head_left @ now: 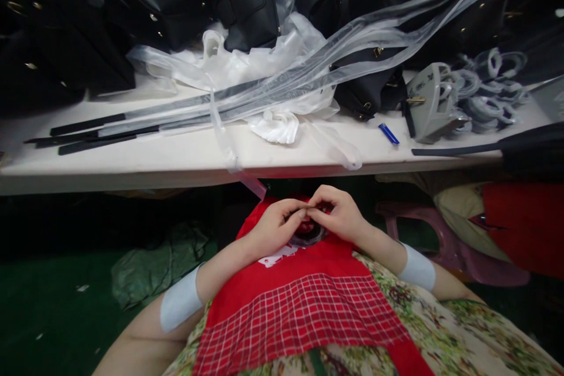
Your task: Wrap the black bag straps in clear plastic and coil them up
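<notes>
Over my lap, my left hand (278, 222) and my right hand (339, 211) meet at the fingertips. Both are closed in a pinch, thumbs against forefingers. Whatever is between the fingertips is too small to make out. Just beneath them, a dark, shiny ring-shaped thing (308, 239), perhaps a coil, lies on the red apron (304, 261). My hands partly cover it. A strip of clear plastic (229, 155) hangs over the table edge near my left hand.
A white table (189, 155) crosses in front of me. On it are plastic-sleeved black straps (264, 91), crumpled white wrapping (275, 126), a blue lighter-like piece (388, 134), a grey dispenser (429, 103) and clear coils (484, 108). Black bags (247, 0) stand behind. A pink stool (462, 252) is at right.
</notes>
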A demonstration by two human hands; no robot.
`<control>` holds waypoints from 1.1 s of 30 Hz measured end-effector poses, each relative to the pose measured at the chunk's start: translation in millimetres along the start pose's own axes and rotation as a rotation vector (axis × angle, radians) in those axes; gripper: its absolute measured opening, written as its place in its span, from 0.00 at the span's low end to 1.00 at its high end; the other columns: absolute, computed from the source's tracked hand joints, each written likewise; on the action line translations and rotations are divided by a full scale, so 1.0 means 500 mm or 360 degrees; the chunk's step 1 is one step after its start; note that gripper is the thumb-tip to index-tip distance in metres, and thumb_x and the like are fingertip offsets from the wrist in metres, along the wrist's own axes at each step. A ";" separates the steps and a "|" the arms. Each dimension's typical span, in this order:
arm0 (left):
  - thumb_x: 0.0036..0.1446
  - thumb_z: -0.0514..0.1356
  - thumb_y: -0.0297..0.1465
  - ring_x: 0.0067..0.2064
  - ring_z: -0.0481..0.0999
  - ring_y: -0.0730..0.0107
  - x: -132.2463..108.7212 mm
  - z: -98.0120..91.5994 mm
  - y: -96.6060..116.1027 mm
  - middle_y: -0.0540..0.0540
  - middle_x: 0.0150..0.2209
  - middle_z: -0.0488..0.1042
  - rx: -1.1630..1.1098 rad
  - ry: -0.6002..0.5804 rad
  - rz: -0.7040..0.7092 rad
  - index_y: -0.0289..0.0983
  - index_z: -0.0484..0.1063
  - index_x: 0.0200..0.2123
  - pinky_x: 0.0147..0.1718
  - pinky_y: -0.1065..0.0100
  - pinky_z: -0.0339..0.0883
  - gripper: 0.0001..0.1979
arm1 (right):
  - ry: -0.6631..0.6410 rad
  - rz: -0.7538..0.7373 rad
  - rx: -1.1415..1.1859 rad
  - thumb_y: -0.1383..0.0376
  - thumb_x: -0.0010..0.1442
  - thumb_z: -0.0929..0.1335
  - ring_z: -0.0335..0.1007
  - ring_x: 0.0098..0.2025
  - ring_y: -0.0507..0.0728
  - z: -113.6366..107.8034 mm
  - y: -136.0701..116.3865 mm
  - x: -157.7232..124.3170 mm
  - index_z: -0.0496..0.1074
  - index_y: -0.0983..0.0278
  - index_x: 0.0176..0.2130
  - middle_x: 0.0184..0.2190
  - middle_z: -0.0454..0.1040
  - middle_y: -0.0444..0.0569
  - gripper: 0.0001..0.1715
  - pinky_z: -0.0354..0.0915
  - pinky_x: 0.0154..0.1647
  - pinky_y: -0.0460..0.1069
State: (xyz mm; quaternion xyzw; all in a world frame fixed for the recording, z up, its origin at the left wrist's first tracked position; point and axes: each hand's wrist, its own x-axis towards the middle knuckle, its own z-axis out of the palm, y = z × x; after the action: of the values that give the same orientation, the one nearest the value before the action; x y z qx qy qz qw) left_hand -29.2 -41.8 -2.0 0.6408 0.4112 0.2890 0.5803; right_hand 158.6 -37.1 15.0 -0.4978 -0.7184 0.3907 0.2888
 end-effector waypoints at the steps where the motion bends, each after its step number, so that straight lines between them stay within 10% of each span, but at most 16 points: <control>1: 0.63 0.54 0.35 0.36 0.76 0.66 -0.001 0.001 0.000 0.45 0.35 0.79 0.0038 0.0008 -0.0003 0.35 0.77 0.37 0.38 0.69 0.69 0.13 | -0.0017 0.0112 0.0125 0.64 0.55 0.71 0.67 0.27 0.51 -0.001 0.006 0.004 0.74 0.64 0.29 0.26 0.72 0.45 0.06 0.61 0.28 0.46; 6: 0.64 0.54 0.37 0.38 0.76 0.65 -0.007 0.007 -0.003 0.44 0.34 0.79 0.0144 0.0014 0.0018 0.36 0.78 0.36 0.40 0.67 0.69 0.15 | -0.0018 0.0549 0.0482 0.55 0.57 0.70 0.69 0.28 0.52 -0.010 0.053 0.028 0.74 0.66 0.31 0.26 0.75 0.46 0.16 0.64 0.32 0.47; 12: 0.64 0.55 0.32 0.45 0.76 0.66 -0.010 0.005 0.004 0.43 0.42 0.78 0.0094 -0.0044 0.0163 0.38 0.76 0.39 0.47 0.66 0.68 0.10 | -0.0603 0.0777 0.0858 0.48 0.55 0.69 0.69 0.30 0.52 -0.002 0.069 0.033 0.77 0.68 0.30 0.27 0.77 0.46 0.24 0.65 0.36 0.48; 21: 0.65 0.53 0.34 0.43 0.71 0.67 0.001 0.004 0.009 0.45 0.36 0.69 0.0165 0.0181 0.0006 0.37 0.72 0.27 0.46 0.66 0.67 0.16 | -0.0104 0.0238 0.0199 0.65 0.58 0.65 0.73 0.32 0.54 0.018 0.026 0.037 0.77 0.66 0.29 0.29 0.79 0.48 0.12 0.65 0.35 0.47; 33: 0.59 0.58 0.34 0.34 0.73 0.67 0.010 0.011 0.007 0.49 0.30 0.73 0.0043 0.0286 -0.0130 0.37 0.69 0.31 0.37 0.66 0.67 0.07 | -0.0269 0.0358 0.0372 0.54 0.64 0.63 0.70 0.28 0.53 0.000 0.023 0.050 0.75 0.66 0.27 0.25 0.76 0.46 0.23 0.64 0.31 0.47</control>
State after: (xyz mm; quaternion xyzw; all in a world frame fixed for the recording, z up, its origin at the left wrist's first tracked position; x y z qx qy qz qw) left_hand -21.2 -40.1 0.1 0.6027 0.4913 0.3159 0.5437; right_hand 155.7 -11.3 5.7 -0.5034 -0.6296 0.5419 0.2378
